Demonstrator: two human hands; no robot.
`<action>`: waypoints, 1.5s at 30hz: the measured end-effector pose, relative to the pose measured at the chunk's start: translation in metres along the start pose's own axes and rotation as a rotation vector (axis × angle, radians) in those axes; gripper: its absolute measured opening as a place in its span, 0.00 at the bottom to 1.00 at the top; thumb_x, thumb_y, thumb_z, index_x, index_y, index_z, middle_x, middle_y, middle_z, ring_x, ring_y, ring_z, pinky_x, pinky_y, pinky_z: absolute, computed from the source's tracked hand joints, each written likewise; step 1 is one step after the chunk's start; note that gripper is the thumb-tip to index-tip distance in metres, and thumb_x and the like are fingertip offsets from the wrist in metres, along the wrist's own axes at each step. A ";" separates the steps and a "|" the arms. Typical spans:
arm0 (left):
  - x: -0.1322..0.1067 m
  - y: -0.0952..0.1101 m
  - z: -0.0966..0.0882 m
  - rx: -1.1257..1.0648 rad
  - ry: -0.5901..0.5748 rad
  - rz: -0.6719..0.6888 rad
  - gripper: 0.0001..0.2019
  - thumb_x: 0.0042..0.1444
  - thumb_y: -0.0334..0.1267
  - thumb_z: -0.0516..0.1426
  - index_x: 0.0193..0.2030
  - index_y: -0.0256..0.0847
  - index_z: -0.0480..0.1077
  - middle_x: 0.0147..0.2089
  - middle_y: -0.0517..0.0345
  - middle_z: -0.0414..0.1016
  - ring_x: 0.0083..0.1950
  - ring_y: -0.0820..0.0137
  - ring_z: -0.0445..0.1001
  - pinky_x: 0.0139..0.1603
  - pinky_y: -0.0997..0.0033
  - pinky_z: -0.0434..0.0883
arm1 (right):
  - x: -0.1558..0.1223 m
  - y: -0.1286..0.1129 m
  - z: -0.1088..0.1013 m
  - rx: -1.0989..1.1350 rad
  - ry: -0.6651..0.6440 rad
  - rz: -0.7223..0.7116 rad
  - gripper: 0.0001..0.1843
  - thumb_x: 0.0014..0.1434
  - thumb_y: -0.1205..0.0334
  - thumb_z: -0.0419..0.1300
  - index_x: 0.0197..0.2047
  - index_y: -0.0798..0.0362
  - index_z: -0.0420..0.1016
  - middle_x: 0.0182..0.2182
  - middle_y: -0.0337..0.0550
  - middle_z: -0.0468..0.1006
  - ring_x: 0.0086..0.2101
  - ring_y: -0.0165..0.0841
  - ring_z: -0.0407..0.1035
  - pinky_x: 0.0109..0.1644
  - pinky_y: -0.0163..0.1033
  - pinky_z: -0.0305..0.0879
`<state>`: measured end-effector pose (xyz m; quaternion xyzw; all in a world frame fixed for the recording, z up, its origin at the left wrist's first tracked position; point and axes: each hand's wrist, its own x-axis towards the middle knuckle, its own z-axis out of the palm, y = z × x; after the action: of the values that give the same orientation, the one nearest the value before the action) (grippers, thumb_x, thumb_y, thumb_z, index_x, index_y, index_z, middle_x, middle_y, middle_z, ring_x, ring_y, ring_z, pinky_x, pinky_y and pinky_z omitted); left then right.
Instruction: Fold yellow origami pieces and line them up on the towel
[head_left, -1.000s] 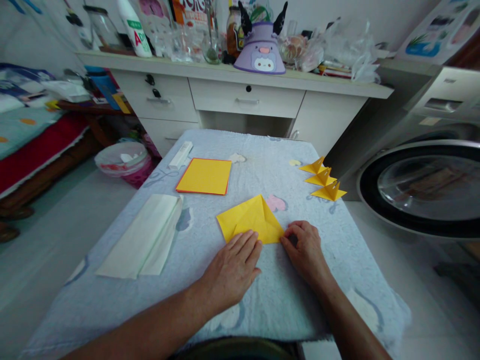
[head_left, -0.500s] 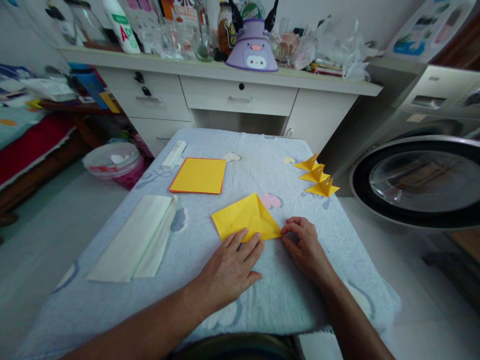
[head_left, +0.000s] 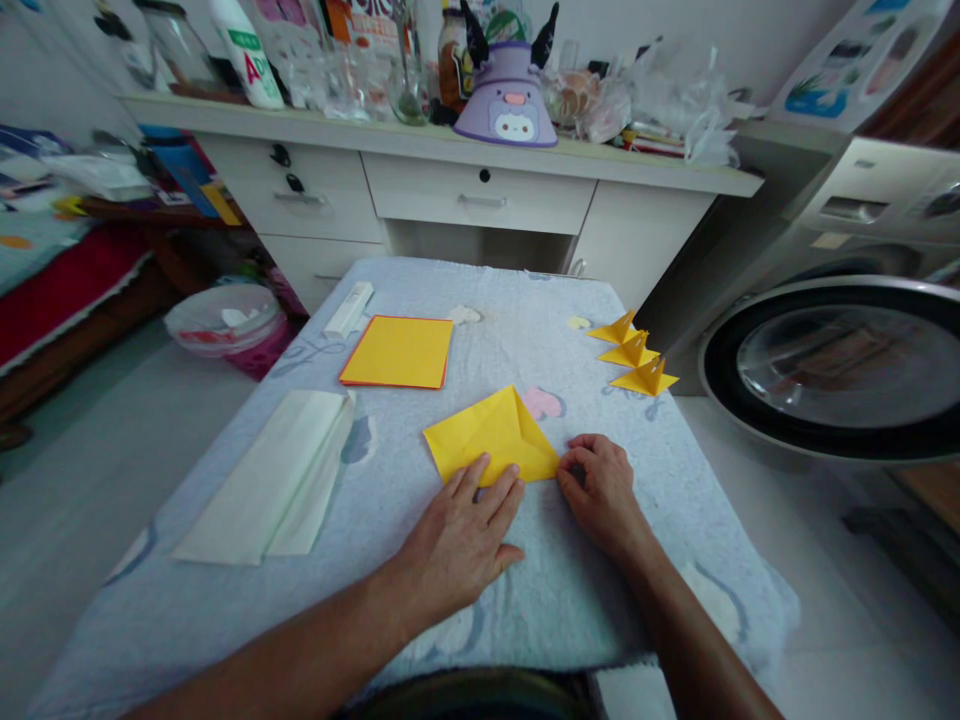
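A partly folded yellow paper (head_left: 491, 432) lies on the light blue cloth of the table (head_left: 450, 300). My left hand (head_left: 461, 535) lies flat with fingers stretched out, its fingertips pressing the paper's near edge. My right hand (head_left: 600, 490) is curled, its fingertips pinching at the paper's right corner. A stack of yellow square sheets (head_left: 397, 351) lies further back on the left. Three small folded yellow pieces (head_left: 634, 355) stand in a row at the right edge.
A folded white cloth (head_left: 274, 485) lies at the left of the table, a small white box (head_left: 349, 309) behind it. A cluttered white desk (head_left: 465, 190) stands beyond, a washing machine door (head_left: 832, 370) to the right, a pink basin (head_left: 225, 320) on the floor left.
My left fingertips slid forward onto the paper's near edge. My right hand stayed at the right corner. The view shifted slightly.
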<state>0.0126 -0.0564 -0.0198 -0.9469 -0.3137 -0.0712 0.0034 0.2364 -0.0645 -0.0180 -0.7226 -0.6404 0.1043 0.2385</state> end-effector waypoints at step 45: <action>0.009 0.012 -0.006 -0.043 0.007 -0.116 0.34 0.57 0.62 0.53 0.66 0.47 0.60 0.64 0.51 0.64 0.66 0.46 0.56 0.63 0.45 0.58 | -0.003 0.004 -0.005 0.073 -0.030 -0.012 0.08 0.53 0.65 0.57 0.34 0.49 0.77 0.46 0.46 0.71 0.48 0.42 0.63 0.54 0.50 0.56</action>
<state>0.0260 -0.0606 -0.0118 -0.9266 -0.3665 -0.0813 -0.0202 0.2421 -0.0683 -0.0164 -0.7078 -0.6441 0.1369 0.2559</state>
